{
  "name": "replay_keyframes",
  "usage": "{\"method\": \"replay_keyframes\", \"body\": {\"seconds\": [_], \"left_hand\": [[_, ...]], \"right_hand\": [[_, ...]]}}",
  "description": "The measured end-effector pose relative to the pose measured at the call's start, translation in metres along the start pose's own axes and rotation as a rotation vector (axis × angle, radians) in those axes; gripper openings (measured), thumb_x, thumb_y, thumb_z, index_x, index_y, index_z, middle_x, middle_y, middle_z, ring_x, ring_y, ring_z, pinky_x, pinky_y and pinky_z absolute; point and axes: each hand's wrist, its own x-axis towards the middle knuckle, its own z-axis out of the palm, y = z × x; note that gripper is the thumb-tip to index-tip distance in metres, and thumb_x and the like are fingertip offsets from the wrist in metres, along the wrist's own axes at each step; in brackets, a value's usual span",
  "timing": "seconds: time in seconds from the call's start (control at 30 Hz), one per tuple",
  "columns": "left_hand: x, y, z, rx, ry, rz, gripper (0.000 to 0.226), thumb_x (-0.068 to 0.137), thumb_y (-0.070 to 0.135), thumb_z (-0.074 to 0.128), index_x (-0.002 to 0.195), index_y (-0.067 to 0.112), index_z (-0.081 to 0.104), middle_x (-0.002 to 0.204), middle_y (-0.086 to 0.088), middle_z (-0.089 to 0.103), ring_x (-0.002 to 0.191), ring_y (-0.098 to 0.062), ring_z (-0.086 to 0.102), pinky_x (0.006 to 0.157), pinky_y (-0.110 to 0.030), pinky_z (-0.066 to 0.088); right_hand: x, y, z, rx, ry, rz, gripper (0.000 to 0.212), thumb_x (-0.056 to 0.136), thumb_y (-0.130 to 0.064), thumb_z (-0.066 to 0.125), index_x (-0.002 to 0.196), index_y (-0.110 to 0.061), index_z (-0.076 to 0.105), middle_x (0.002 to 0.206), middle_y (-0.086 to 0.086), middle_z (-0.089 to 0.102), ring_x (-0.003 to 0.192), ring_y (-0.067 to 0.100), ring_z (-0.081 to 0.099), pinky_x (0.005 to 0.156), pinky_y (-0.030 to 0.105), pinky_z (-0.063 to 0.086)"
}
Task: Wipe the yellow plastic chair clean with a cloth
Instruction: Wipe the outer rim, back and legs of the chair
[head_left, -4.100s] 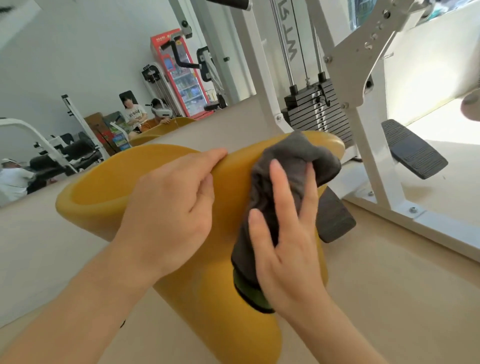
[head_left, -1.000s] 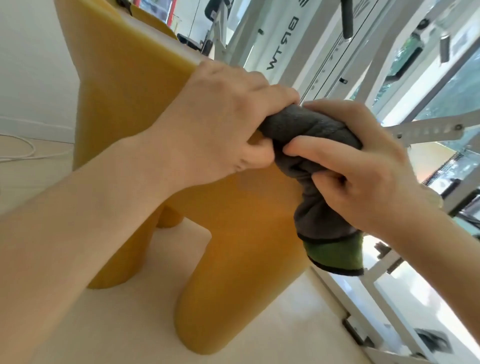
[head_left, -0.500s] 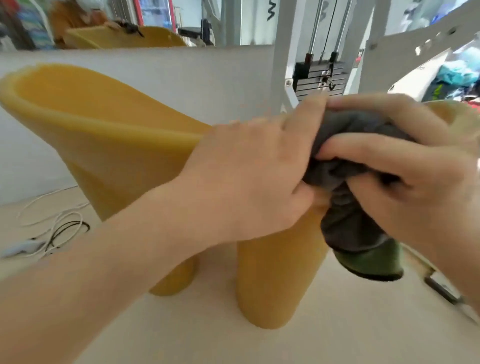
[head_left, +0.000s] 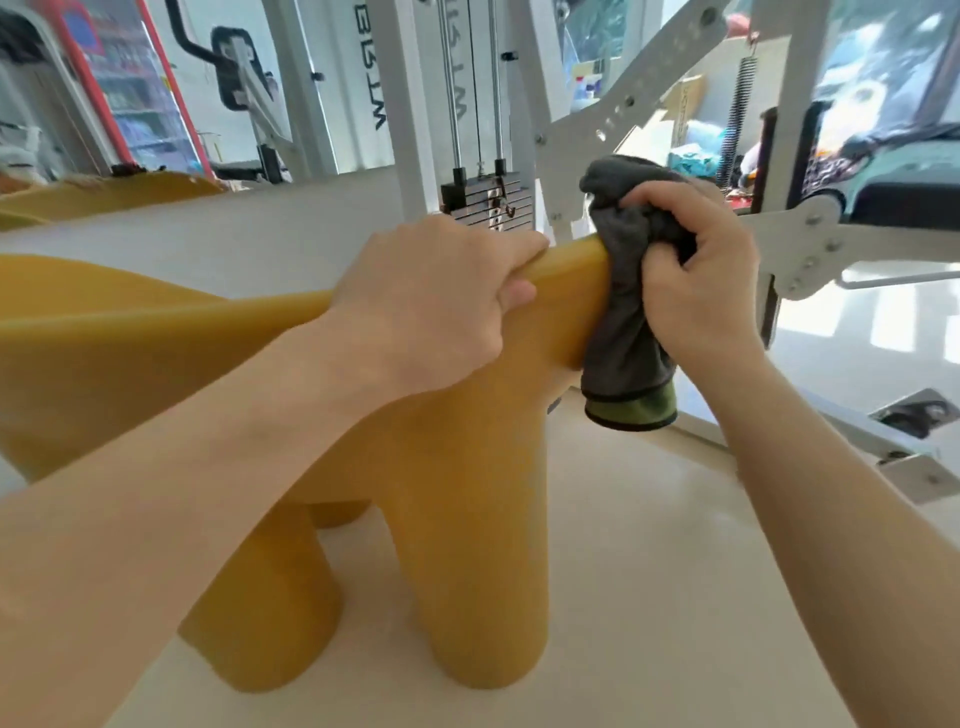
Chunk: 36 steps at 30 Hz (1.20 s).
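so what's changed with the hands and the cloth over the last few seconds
The right hand went from pressing the cloth flat on the chair side to bunching it round the rim's end. The left hand slid along the rim towards the cloth, briefly touching it, and now sits apart. Unchanged: left hand grips the rim, right keeps the cloth.

White weight machine, red fridge

Pale beige floor, smooth, slightly glossy. Yellow plastic chair stands on it w/ thick round legs. White weight machine base rests on floor at right, just behind chair.
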Motion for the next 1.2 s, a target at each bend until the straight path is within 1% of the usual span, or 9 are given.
{"method": "replay_keyframes", "body": {"seconds": [0.13, 0.27, 0.37, 0.5, 0.67, 0.8, 0.9, 1.07, 1.2], "left_hand": [[-0.029, -0.017, -0.017, -0.082, 0.077, 0.088, 0.040, 0.089, 0.029, 0.050, 0.127, 0.029, 0.061, 0.080, 0.000, 0.071, 0.065, -0.025, 0.056, 0.061, -0.031, 0.039], [-0.035, -0.021, -0.021, -0.097, 0.070, 0.012, 0.032, 0.082, 0.029, 0.048, 0.112, 0.027, 0.060, 0.080, 0.002, 0.068, 0.068, -0.029, 0.059, 0.059, -0.035, 0.047], [-0.034, -0.007, -0.017, -0.037, 0.090, 0.022, 0.021, 0.081, 0.023, 0.044, 0.098, 0.017, 0.055, 0.070, 0.002, 0.059, 0.057, -0.026, 0.051, 0.048, -0.027, 0.031], [-0.037, -0.005, -0.018, -0.045, 0.072, 0.013, 0.032, 0.082, 0.022, 0.046, 0.110, 0.021, 0.061, 0.077, 0.001, 0.067, 0.059, -0.016, 0.052, 0.052, -0.015, 0.029], [-0.018, 0.023, -0.011, 0.052, 0.105, 0.044, 0.050, 0.073, 0.019, 0.038, 0.118, 0.019, 0.060, 0.103, -0.002, 0.068, 0.084, -0.026, 0.060, 0.065, -0.031, 0.040], [0.016, 0.051, 0.013, 0.139, 0.086, 0.084, 0.048, 0.086, 0.016, 0.042, 0.134, 0.018, 0.047, 0.125, 0.000, 0.059, 0.098, -0.024, 0.058, 0.070, -0.028, 0.031], [0.023, 0.053, 0.019, 0.210, 0.060, 0.069, 0.049, 0.083, 0.017, 0.042, 0.131, 0.012, 0.053, 0.114, -0.006, 0.065, 0.081, -0.024, 0.057, 0.063, -0.028, 0.035], [0.016, 0.053, 0.027, 0.318, 0.100, 0.055, 0.047, 0.080, 0.008, 0.047, 0.125, 0.001, 0.059, 0.110, -0.015, 0.067, 0.087, -0.032, 0.064, 0.063, -0.034, 0.051], [0.024, 0.062, 0.026, 0.378, 0.033, 0.041, 0.056, 0.083, 0.021, 0.030, 0.128, -0.001, 0.057, 0.114, -0.017, 0.067, 0.088, -0.030, 0.067, 0.064, -0.033, 0.054]], "right_hand": [[-0.007, -0.005, -0.011, 0.072, 0.077, 0.297, 0.052, 0.076, -0.001, 0.043, 0.116, -0.024, 0.066, 0.118, -0.002, 0.064, 0.111, 0.014, 0.057, 0.101, 0.040, 0.047], [-0.071, -0.075, 0.023, -0.033, -0.102, -0.067, 0.043, 0.090, -0.020, 0.048, 0.132, -0.019, 0.059, 0.152, 0.007, 0.038, 0.142, 0.024, 0.032, 0.118, 0.039, 0.026], [-0.086, -0.074, 0.034, -0.136, -0.101, -0.273, 0.043, 0.099, -0.028, 0.047, 0.140, -0.017, 0.050, 0.155, 0.015, 0.029, 0.145, 0.032, 0.024, 0.116, 0.052, 0.026], [-0.059, -0.013, 0.023, 0.103, 0.071, 0.054, 0.043, 0.100, -0.014, 0.044, 0.142, -0.025, 0.044, 0.151, 0.008, 0.040, 0.140, 0.019, 0.037, 0.114, 0.042, 0.034], [-0.052, 0.009, 0.027, 0.303, 0.149, 0.459, 0.045, 0.102, -0.022, 0.042, 0.147, -0.029, 0.040, 0.145, -0.003, 0.050, 0.130, 0.012, 0.048, 0.112, 0.040, 0.039], [-0.108, -0.026, 0.037, 0.386, -0.020, 0.380, 0.061, 0.092, -0.052, 0.047, 0.148, -0.050, 0.023, 0.153, -0.012, 0.035, 0.139, 0.008, 0.036, 0.112, 0.037, 0.035], [-0.105, -0.023, 0.046, 0.355, 0.029, 0.365, 0.059, 0.101, -0.037, 0.044, 0.151, -0.046, 0.013, 0.158, -0.017, 0.020, 0.144, 0.003, 0.022, 0.116, 0.030, 0.026], [-0.022, 0.070, 0.047, 0.466, 0.048, 0.859, 0.048, 0.099, -0.015, 0.036, 0.146, -0.026, 0.038, 0.133, 0.004, 0.052, 0.123, 0.024, 0.047, 0.094, 0.027, 0.034], [-0.066, 0.033, 0.045, 0.427, 0.026, 0.661, 0.053, 0.103, -0.022, 0.034, 0.150, -0.043, 0.021, 0.153, -0.008, 0.033, 0.132, 0.010, 0.038, 0.107, 0.026, 0.034]]}}
